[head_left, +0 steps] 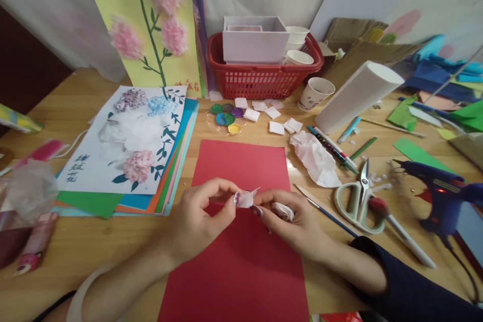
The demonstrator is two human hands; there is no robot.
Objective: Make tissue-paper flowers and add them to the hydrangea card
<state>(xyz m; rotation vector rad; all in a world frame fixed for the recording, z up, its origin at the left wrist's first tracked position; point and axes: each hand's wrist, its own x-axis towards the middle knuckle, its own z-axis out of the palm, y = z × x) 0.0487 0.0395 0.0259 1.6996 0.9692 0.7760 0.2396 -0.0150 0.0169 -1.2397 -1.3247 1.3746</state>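
Two hands meet over the red paper sheet (241,241), pinching one small white tissue piece (247,198) between them. Left hand (199,221) nips its 9 o'clock edge with thumb and forefinger; right hand (292,224) grips the 3 o'clock edge, more tissue bunched in its curled fingers.

I see a pale wooden worktop (94,241) with a smooth finish, a matt red paper sheet (241,261) at lower centre, thin crumpled tissue (315,158) right of centre, and a glossy red plastic basket (260,78) at top centre.
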